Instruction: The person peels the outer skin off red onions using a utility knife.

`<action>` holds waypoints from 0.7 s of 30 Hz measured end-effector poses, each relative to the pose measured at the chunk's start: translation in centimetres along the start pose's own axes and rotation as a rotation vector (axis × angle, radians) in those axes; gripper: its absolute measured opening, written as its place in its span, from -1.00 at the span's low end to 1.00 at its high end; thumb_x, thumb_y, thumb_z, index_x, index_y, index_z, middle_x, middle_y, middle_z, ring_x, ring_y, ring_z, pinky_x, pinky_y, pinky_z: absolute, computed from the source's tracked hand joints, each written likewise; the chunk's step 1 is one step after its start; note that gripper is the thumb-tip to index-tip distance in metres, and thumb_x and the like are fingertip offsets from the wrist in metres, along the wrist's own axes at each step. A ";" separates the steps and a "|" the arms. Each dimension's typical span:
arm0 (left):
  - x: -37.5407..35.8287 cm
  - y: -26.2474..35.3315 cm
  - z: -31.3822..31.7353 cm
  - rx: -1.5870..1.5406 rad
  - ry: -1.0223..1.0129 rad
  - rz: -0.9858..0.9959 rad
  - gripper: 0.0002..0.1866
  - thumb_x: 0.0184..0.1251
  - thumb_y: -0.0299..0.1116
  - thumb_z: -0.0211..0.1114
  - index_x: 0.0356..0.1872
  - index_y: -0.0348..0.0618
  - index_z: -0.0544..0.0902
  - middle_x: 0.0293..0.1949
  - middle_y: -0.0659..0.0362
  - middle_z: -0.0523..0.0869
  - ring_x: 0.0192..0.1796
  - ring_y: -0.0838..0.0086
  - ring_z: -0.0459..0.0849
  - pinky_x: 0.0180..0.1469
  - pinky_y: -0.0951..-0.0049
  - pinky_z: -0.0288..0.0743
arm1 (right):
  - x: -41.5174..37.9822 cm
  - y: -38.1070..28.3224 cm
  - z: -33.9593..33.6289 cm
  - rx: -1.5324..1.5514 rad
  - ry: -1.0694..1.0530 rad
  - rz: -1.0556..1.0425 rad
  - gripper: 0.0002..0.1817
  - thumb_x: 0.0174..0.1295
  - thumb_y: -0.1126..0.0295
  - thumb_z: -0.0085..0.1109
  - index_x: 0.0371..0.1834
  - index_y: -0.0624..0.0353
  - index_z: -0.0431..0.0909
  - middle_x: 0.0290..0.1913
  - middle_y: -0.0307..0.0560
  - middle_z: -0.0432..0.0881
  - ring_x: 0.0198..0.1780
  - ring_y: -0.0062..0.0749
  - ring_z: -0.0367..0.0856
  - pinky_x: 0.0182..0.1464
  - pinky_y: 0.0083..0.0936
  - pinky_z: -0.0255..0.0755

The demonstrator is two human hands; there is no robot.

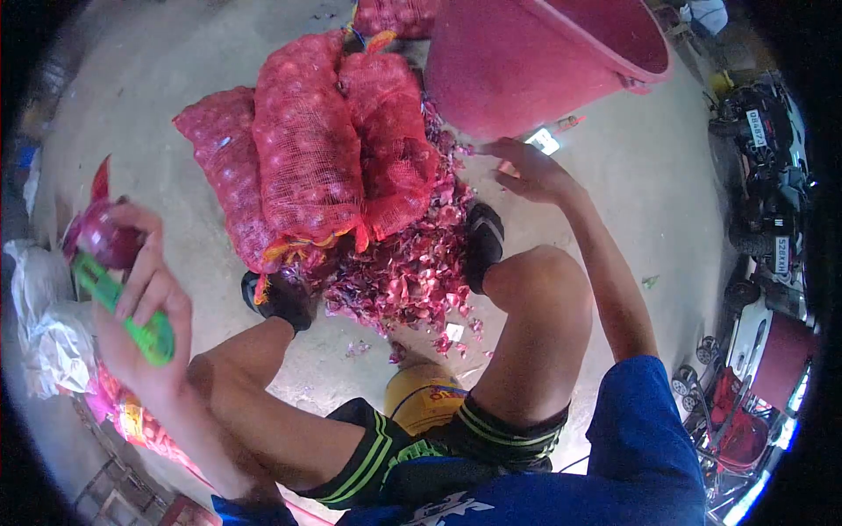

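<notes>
In my left hand (145,289), raised at the left, are a red onion (110,238) and a green-handled tool (123,307), with the fingers wrapped round both. A reddish piece of skin sticks up above the onion. My right hand (532,171) reaches forward below the big pink tub (526,70), its fingers apart and nothing visible in them. Near its fingertips lie loose onion skins (403,272), piled between my feet. Red mesh sacks full of onions (307,140) lie just beyond the pile.
A lit phone (543,141) rests on the floor by the tub. Under me is a yellow container (421,394). Silvery plastic bags (53,324) lie at the left. Parked motorcycles (763,158) and a red-framed cart (732,421) stand along the right. Another onion sack (395,16) lies at the back.
</notes>
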State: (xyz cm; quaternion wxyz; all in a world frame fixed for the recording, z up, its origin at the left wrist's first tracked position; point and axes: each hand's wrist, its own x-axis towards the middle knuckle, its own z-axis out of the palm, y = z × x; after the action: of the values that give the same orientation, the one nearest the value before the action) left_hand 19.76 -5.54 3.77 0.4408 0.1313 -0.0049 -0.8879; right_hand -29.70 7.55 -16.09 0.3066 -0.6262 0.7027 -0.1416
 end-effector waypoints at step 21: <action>3.1 -11.0 -3.1 0.728 0.130 0.460 -0.57 0.75 0.14 0.00 0.06 0.02 0.61 -0.19 0.29 0.67 -0.17 0.48 0.69 -0.14 0.31 0.63 | -3.7 -33.5 4.4 0.608 0.489 -0.584 -0.56 0.54 0.27 0.19 0.37 0.26 0.45 -0.04 0.08 0.60 -0.02 -0.22 0.63 0.05 -0.25 0.53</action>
State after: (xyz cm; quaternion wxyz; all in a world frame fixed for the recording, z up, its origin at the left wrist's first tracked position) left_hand 10.14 -0.89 -1.29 0.5514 0.3291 -0.3188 -0.6971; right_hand -0.35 6.06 1.01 0.2491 -0.6277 0.4757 -0.5636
